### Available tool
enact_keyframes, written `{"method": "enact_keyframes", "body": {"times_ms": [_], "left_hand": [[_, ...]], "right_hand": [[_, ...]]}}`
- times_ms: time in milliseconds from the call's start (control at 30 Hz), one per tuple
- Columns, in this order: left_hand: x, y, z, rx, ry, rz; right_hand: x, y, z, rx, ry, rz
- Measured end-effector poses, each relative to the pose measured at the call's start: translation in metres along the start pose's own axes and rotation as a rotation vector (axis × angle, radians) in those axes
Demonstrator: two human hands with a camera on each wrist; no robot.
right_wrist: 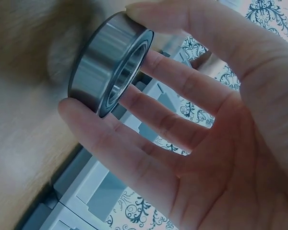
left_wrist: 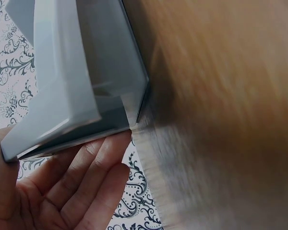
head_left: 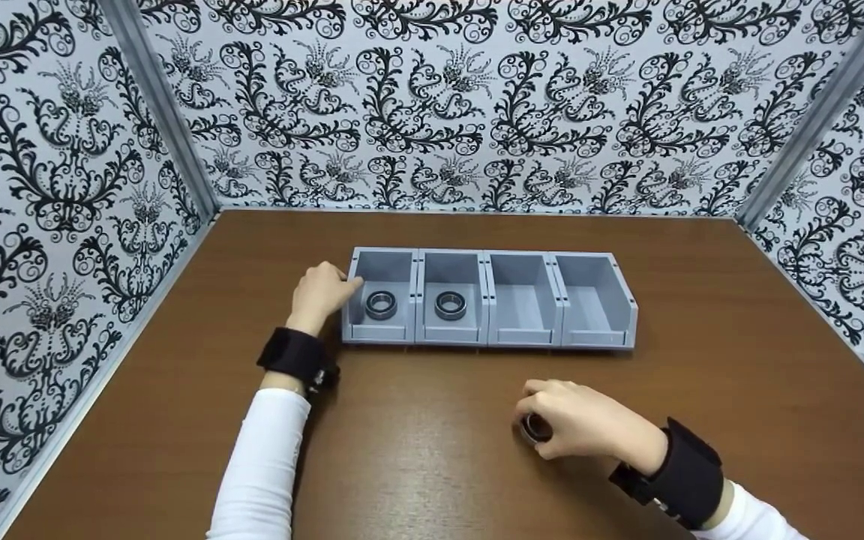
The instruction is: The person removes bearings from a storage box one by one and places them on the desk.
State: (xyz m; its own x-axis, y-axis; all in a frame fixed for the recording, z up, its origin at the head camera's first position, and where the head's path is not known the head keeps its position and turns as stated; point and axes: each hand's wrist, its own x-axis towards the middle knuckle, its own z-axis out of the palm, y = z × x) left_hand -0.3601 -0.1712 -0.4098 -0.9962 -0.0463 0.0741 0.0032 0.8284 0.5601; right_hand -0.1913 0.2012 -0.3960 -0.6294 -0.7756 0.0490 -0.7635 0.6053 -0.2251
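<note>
A ball bearing (right_wrist: 110, 62), a steel ring with dark seals, is pinched between the thumb and fingers of my right hand (head_left: 578, 420), over the table in front of the bins. In the head view the hand partly covers that bearing (head_left: 536, 428). My left hand (head_left: 319, 294) grips the left side wall of the leftmost grey bin (left_wrist: 62, 110), thumb over the edge and fingers along the outside. One bearing (head_left: 381, 305) lies flat in the leftmost bin, and another bearing (head_left: 450, 306) lies flat in the second bin.
The grey bins (head_left: 526, 339) stand side by side in a row on the brown wooden table (head_left: 417, 435). Patterned walls (head_left: 432, 112) with grey metal corner posts (head_left: 169, 105) enclose the table at the back and sides.
</note>
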Motion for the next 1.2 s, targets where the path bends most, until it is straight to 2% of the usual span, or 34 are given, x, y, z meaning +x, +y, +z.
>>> {"method": "enact_keyframes", "body": {"times_ms": [500, 900, 1200], "left_hand": [[0.0000, -0.0016, 0.0017, 0.007, -0.001, -0.015], [0.0001, -0.0003, -0.0001, 0.002, 0.007, 0.002], [0.0020, 0.0000, 0.0002, 0.006, -0.012, 0.004]], "right_hand": [[-0.0001, 0.0008, 0.0075, 0.010, 0.003, 0.000], [0.0002, 0.0010, 0.0094, 0.002, 0.017, 0.003], [-0.0007, 0.0007, 0.0103, 0.022, 0.006, 0.033]]}}
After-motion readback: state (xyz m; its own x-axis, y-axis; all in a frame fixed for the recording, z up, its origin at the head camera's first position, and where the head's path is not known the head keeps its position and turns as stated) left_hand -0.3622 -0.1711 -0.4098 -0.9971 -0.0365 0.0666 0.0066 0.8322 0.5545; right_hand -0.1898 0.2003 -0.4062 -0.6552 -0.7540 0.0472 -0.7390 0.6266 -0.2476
